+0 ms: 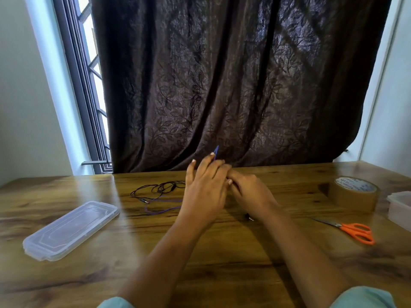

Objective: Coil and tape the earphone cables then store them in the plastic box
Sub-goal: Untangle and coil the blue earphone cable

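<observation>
While both hands met at the centre of the frame, above the far edge of the wooden table (89,274), the left hand (203,192) kept its 4 visible fingers straight and slightly spread, pointing up toward the curtain (233,85). A thin loop of the purple earphone cable (217,152) stood up beside its topmost fingertips. The rest of that cable trailed left and down onto the wood. Whether a thumb pinned it could not be told. The right hand (251,194) pressed against the left from the right, its fingers curled in, but what they closed on was hidden behind the left hand.

Left of the hands lay a tangled black earphone cable (162,187), touching the purple strand. A small dark plug (250,218) rested just below the right wrist.

At lower left lay the clear lid (71,230), flat on the table. Toward the right edge sat a roll of brown tape (353,194), with the plastic box (400,207) beside it, cut off by the frame. Orange-handled scissors (355,232) lay below the tape. A window (89,85) showed at upper left.
</observation>
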Available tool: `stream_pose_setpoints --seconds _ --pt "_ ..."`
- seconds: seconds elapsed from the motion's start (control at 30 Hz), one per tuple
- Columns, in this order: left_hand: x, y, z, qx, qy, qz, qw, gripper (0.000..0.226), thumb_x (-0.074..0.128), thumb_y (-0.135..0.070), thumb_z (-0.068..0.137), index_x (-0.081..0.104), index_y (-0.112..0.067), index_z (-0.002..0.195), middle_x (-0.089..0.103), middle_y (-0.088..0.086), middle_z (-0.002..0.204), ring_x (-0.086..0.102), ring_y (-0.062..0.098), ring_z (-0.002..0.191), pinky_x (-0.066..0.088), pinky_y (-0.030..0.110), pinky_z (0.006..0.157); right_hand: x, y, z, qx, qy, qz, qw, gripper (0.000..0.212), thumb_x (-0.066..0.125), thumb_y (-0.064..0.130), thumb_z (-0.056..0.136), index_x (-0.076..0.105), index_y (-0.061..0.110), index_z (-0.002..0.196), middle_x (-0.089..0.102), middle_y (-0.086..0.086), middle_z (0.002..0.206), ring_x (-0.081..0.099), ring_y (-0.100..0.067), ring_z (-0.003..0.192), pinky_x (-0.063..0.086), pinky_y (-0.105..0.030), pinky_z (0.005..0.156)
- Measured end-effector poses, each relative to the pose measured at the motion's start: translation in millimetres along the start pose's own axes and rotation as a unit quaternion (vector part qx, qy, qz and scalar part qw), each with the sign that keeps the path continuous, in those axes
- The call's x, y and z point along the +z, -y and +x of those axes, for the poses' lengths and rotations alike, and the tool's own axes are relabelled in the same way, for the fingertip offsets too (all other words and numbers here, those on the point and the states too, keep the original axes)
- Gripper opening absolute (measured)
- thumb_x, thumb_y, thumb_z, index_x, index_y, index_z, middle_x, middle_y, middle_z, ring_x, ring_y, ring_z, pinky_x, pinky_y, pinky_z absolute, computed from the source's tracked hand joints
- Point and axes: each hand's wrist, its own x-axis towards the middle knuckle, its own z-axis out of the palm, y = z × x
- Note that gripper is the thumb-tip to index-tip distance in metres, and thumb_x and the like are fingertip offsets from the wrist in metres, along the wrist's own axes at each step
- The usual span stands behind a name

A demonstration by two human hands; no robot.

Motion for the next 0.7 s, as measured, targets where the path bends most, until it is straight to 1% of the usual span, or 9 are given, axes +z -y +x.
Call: stream_pose_setpoints --seconds 0.07,0.1,0.17,0.23,0.3,0.37,0.5,0.57,0.7 --pt "-0.3 1.1 0.6 -0.041 0.059 -0.007 0.997 0.031 0.039 -0.038 0.097 0.055 -0.022 0.117 0.063 0.0 0.108 0.053 0.019 0.112 0.035 0.039 0.101 -1.3 0.3 -0.5 0.001 0.001 0.003 1.0 0.024 0.046 0.025 0.097 0.058 0.022 0.118 0.07 -0.008 0.097 0.065 -0.028 0.085 0.051 -0.042 0.066" --pt "-1.3 4.6 1.4 -0.057 0.083 -0.025 0.995 0.03 0.039 -0.041 0.098 0.056 -0.021 0.113 0.064 0.0 0.1 0.056 0.019 0.1 0.04 0.035 0.092 -1.7 -0.6 -0.9 0.001 0.001 0.006 1.0 0.022 0.046 0.027 0.097 0.058 0.023 0.115 0.07 -0.004 0.095 0.065 -0.023 0.083 0.051 -0.042 0.066" --pt "-2.9 13.2 1.3 -0.062 0.103 -0.072 0.99 0.028 0.042 -0.043 0.097 0.059 -0.021 0.104 0.064 0.001 0.088 0.06 0.019 0.084 0.047 0.036 0.074 -2.5 -2.3 -1.0 -0.002 0.0 0.007 1.0 0.018 0.044 0.033 0.099 0.058 0.025 0.106 0.068 0.002 0.088 0.064 -0.015 0.076 0.051 -0.042 0.064" --pt "-4.6 18.1 -0.2 -0.066 0.068 -0.084 0.992 0.024 0.044 -0.038 0.097 0.061 -0.022 0.099 0.066 0.0 0.079 0.062 0.02 0.073 0.049 0.037 0.065 -5.0 -3.6 -0.1 0.004 -0.007 0.001 1.0 0.019 0.042 0.038 0.099 0.058 0.028 0.103 0.066 0.006 0.082 0.061 -0.011 0.071 0.05 -0.036 0.059" --pt "-7.1 22.1 0.1 -0.124 0.008 -0.086 0.989 0.023 0.043 -0.035 0.098 0.062 -0.022 0.096 0.065 -0.001 0.071 0.061 0.019 0.064 0.049 0.037 0.058 -10.1 -6.6 0.2 0.016 -0.023 -0.009 1.0 0.021 0.041 0.041 0.099 0.057 0.028 0.1 0.064 0.007 0.075 0.059 -0.011 0.065 0.045 -0.034 0.055" --pt "-9.3 29.1 1.7 -0.195 -0.037 -0.089 0.976 0.025 0.042 -0.035 0.099 0.062 -0.022 0.091 0.061 -0.002 0.065 0.059 0.019 0.059 0.048 0.036 0.054 -14.2 -10.0 0.3 0.023 -0.035 -0.017 0.999 0.02 0.041 0.042 0.099 0.056 0.029 0.097 0.06 0.008 0.07 0.055 -0.009 0.061 0.042 -0.032 0.053" --pt "-11.5 36.1 1.2 -0.311 -0.055 -0.139 0.939 0.027 0.042 -0.034 0.099 0.062 -0.023 0.087 0.056 -0.007 0.061 0.056 0.017 0.058 0.036 0.029 0.048 -13.3 -11.7 0.6 0.029 -0.012 -0.064 0.997 0.022 0.037 0.042 0.099 0.055 0.029 0.097 0.058 0.01 0.071 0.053 -0.007 0.06 0.04 -0.027 0.05" --pt "-14.8 39.7 2.0 -0.355 -0.076 -0.144 0.921 0.026 0.042 -0.032 0.1 0.063 -0.023 0.088 0.053 -0.009 0.063 0.051 0.012 0.057 0.029 0.027 0.048 -12.6 -14.2 0.0 0.036 -0.007 -0.093 0.995 0.024 0.035 0.042 0.1 0.054 0.028 0.1 0.058 0.011 0.073 0.051 -0.005 0.059 0.038 -0.023 0.048" --pt "-24.0 53.1 4.1 -0.419 -0.112 -0.157 0.887 0.027 0.042 -0.029 0.099 0.065 -0.019 0.091 0.053 -0.007 0.069 0.047 0.01 0.064 0.028 0.026 0.051 -14.1 -18.0 -1.1 0.058 -0.001 -0.097 0.994 0.024 0.035 0.041 0.1 0.055 0.027 0.101 0.057 0.011 0.074 0.051 -0.005 0.062 0.036 -0.02 0.048"
